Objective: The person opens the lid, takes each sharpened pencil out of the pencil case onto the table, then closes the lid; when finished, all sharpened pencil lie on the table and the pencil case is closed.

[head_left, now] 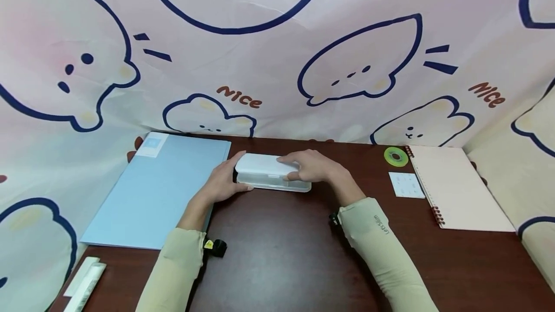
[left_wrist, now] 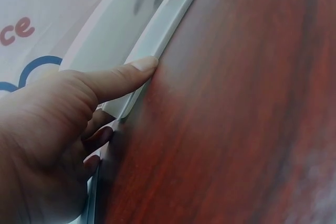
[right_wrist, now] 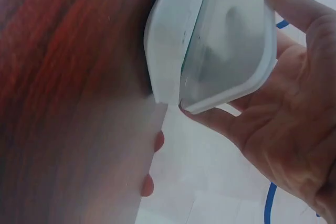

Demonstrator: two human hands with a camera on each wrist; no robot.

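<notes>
A white, partly translucent pencil case (head_left: pixel 269 164) lies lengthwise on the dark wood table, towards its back edge. Its lid (right_wrist: pixel 236 40) stands partly raised from the base (right_wrist: pixel 169 35), hinged along the far side. At the left end, my left hand (head_left: pixel 222 180) holds the case. The thumb (left_wrist: pixel 123 80) lies along the front edge of the base, while the other fingers are partly hidden beside and behind the end. My right hand (head_left: pixel 315 166) grips the lid near its right end, thumb on the front rim and fingers over the back. The case's contents cannot be made out.
A light blue folder (head_left: pixel 173 191) lies at left, close to my left forearm. White slim packages (head_left: pixel 88 278) are at the front left. On the right lie a green tape roll (head_left: pixel 396 156), a small pale card (head_left: pixel 406 185) and a spiral notebook (head_left: pixel 459 189). A printed cloth hangs behind.
</notes>
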